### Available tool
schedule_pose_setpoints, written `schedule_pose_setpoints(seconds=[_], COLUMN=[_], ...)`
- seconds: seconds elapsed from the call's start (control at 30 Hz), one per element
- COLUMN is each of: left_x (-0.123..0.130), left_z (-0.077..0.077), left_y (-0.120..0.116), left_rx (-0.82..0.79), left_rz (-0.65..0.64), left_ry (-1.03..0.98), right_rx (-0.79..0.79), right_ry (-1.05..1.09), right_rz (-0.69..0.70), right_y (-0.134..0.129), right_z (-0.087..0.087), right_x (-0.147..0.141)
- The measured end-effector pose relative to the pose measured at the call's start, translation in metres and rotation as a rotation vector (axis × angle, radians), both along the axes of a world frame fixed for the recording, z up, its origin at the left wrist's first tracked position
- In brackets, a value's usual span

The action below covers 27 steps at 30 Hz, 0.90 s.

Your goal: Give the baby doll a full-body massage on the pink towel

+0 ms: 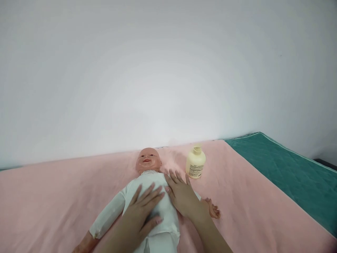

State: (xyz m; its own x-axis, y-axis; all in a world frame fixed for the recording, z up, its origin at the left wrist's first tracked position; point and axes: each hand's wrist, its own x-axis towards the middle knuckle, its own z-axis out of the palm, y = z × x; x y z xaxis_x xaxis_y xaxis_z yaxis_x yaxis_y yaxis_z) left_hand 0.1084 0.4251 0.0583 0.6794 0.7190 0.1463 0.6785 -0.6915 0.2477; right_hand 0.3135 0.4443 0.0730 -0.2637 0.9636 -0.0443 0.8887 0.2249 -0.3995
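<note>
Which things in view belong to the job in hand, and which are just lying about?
In use:
Doll, face up, left hand and right hand spread on its torso
Pink sheet, beneath the doll

Lying about:
Yellow bottle, upright beside the right hand, held by neither; role unclear
Green quilted cover, off to the right

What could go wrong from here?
Pale yellow pump bottle could tip: it stands on the pink sheet, its base close to the right hand's fingertips; contact isn't clear.

Doll might slide or the sheet bunch if the left hand and right hand push sideways; both lie spread on its white-clothed torso.
</note>
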Motion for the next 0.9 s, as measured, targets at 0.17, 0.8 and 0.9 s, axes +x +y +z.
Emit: schedule_pose_setpoints(seconds=[0.17, 0.8, 0.9], left_x=[-0.007, -0.038, -0.037], left_z=[-0.023, -0.028, -0.027], left_y=[0.016, 0.021, 0.022], left_rx=[0.106, 0.257, 0.288], left_rz=[0.288, 0.747, 0.772], left_ry=[-0.070, 0.254, 0.199], right_rx=[-0.009, 0.015, 0.039], right_ry=[0.060, 0.320, 0.251], right_rz=[0.058, 0.439, 0.354], right_y=[-0.002, -0.030, -0.024], right_z=[0.009, 0.010, 0.004], right_x=[-0.004, -0.046, -0.045])
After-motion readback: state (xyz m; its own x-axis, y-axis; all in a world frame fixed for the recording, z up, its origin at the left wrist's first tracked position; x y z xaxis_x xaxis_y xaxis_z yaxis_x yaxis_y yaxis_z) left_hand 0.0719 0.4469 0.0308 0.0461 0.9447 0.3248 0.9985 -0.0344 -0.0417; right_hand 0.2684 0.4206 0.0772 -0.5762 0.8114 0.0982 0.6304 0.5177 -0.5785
